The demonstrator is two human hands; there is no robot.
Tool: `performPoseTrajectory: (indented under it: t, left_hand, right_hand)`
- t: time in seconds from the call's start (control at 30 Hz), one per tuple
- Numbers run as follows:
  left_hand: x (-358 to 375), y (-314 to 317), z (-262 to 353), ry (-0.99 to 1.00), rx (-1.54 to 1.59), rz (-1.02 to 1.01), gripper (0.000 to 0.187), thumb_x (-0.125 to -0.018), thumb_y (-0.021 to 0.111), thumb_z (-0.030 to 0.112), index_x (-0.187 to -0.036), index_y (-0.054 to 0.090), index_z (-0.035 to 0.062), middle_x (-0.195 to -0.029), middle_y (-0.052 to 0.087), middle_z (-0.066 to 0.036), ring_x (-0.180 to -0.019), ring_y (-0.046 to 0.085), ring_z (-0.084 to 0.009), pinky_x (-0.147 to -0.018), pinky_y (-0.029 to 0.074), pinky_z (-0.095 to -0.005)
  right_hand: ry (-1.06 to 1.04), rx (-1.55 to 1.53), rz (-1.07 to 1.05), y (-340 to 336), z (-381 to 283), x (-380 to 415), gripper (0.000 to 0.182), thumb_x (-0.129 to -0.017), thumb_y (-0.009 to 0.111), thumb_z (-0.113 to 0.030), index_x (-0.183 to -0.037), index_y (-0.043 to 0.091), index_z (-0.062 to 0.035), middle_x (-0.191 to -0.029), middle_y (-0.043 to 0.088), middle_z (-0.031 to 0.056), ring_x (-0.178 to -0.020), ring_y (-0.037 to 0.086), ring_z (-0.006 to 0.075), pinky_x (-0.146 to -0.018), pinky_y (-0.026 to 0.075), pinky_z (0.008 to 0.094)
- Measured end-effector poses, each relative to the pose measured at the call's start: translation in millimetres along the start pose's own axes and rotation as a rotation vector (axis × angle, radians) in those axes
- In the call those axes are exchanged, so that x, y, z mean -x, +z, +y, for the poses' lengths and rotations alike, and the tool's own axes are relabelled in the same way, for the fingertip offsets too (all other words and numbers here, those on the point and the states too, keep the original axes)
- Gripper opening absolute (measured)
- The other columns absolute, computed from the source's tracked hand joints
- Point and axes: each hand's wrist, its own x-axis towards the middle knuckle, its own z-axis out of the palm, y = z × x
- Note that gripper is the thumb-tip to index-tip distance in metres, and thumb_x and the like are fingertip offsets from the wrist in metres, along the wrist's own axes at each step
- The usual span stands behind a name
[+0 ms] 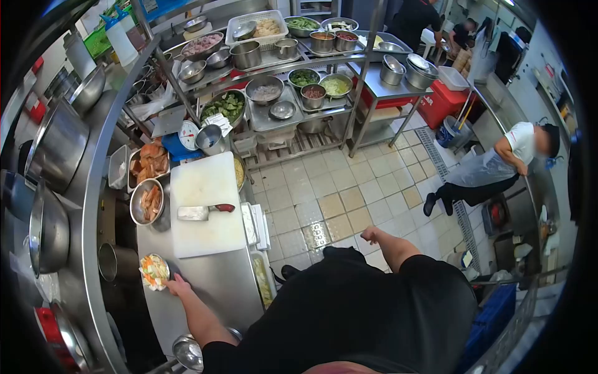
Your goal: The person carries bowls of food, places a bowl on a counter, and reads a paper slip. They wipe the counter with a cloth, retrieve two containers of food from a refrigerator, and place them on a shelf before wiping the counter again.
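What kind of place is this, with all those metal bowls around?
Most likely a commercial kitchen. Steel racks hold bowls of prepared ingredients, a cleaver lies on a white cutting board on a steel counter, and a person in an apron works across the tiled floor. The left hand touches a small bowl of chopped vegetables.

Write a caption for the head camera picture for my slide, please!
Left hand touches a small bowl of chopped vegetables on the steel counter; right hand hangs free over the tiled floor.
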Motion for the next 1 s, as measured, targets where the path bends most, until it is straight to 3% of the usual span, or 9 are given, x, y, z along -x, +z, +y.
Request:
performPoseTrajectory:
  t: [0.23,0.33,0.43,0.6,0.67,0.73,0.8,0.9,1.0]
  left_hand:
    - [62.3,-93.6,-72.6,-0.015,0.03,-0.292,0.047,-0.088,0.055,0.031,-0.126,0.042,0.0052,-0.125,0.048,-0.01,-0.106,0.054,-0.0323,-0.088,0.049,-0.0441]
    - [193.8,-145.0,-105.8,-0.004,-0.104,-0.45,0.022,-0.088,0.049,0.016,-0.107,0.054,0.0073,-0.104,0.06,-0.009,-0.081,0.06,-0.0235,-0.069,0.051,-0.0325]
    - [298.0,-235.1,-146.5,0.038,-0.466,-0.619,0.012,-0.087,0.05,0.012,-0.092,0.059,0.0061,-0.085,0.062,-0.006,-0.07,0.06,-0.0181,-0.062,0.049,-0.0287]
    - [365.8,-510.8,-234.8,-0.038,-1.014,-0.373,0.015,-0.08,0.061,0.02,-0.086,0.062,0.0069,-0.08,0.062,-0.005,-0.068,0.061,-0.0199,-0.066,0.051,-0.0327]
    - [389.3,-674.9,-286.4,0.456,-2.237,-0.499,0.011,-0.075,0.06,0.016,-0.08,0.068,0.0114,-0.088,0.066,-0.008,-0.077,0.063,-0.0272,-0.071,0.051,-0.0377]
    - [467.4,-765.2,-287.4,-0.011,-2.172,-0.254,0.011,-0.074,0.065,0.018,-0.08,0.069,0.0103,-0.085,0.068,-0.009,-0.079,0.065,-0.027,-0.068,0.052,-0.0365]
    - [524.5,-835.6,-300.9,-0.273,-1.786,-0.013,0.021,-0.07,0.07,0.026,-0.081,0.064,0.0085,-0.073,0.063,-0.007,-0.057,0.061,-0.0195,-0.048,0.049,-0.0379]
    - [586.1,-856.8,-307.6,-0.31,-0.44,0.623,0.024,-0.08,0.06,0.027,-0.095,0.061,0.007,-0.071,0.063,-0.009,-0.054,0.06,-0.0202,-0.046,0.048,-0.0357]
    - [593.5,-886.2,-339.8,-0.156,-0.26,0.697,0.02,-0.077,0.061,0.023,-0.089,0.064,0.0083,-0.074,0.062,-0.008,-0.057,0.06,-0.0222,-0.047,0.047,-0.0358]
  right_hand:
    - [-0.353,0.253,0.092,-82.1,-66.2,-20.5,0.041,-0.079,0.048,-0.032,-0.093,0.063,0.0027,-0.086,0.065,0.0198,-0.069,0.064,0.0263,-0.062,0.051,0.0377]
    - [-0.731,0.667,0.159,-84.8,-87.6,-65.4,0.037,-0.082,0.046,-0.032,-0.096,0.064,-0.0015,-0.093,0.066,0.0184,-0.083,0.063,0.0321,-0.076,0.05,0.039]
    - [-1.294,1.453,-0.423,-60.4,-97.7,-123.5,0.032,-0.088,0.038,-0.023,-0.091,0.062,-0.0019,-0.092,0.063,0.0183,-0.091,0.059,0.0347,-0.085,0.046,0.0432]
    - [-0.695,1.148,-0.277,10.1,-122.2,-104.4,0.032,-0.084,0.05,-0.029,-0.072,0.061,-0.0019,-0.078,0.064,0.0154,-0.074,0.062,0.0306,-0.063,0.047,0.0436]
    - [-0.61,0.779,-0.336,52.5,-120.0,-126.7,0.021,-0.084,0.051,-0.025,-0.078,0.06,-0.0066,-0.076,0.062,0.0137,-0.068,0.061,0.0279,-0.052,0.045,0.0398]
    - [-0.378,0.506,-0.578,92.5,-122.4,-58.3,0.031,-0.088,0.046,-0.024,-0.113,0.05,-0.0075,-0.102,0.061,0.0153,-0.074,0.063,0.0261,-0.055,0.048,0.0367]
    - [-0.618,0.877,-0.645,129.1,-121.8,10.5,0.033,-0.088,0.047,-0.028,-0.11,0.053,-0.0038,-0.103,0.063,0.0151,-0.073,0.064,0.0248,-0.055,0.049,0.034]
    - [-0.825,1.093,-0.668,180.7,-114.6,73.1,0.035,-0.087,0.05,-0.03,-0.106,0.055,-0.0009,-0.098,0.065,0.0145,-0.068,0.064,0.0229,-0.053,0.048,0.0315]
    - [-0.726,0.977,-0.681,221.9,-93.8,84.0,0.033,-0.086,0.052,-0.028,-0.104,0.055,0.0003,-0.091,0.065,0.0147,-0.061,0.062,0.0212,-0.048,0.047,0.0302]
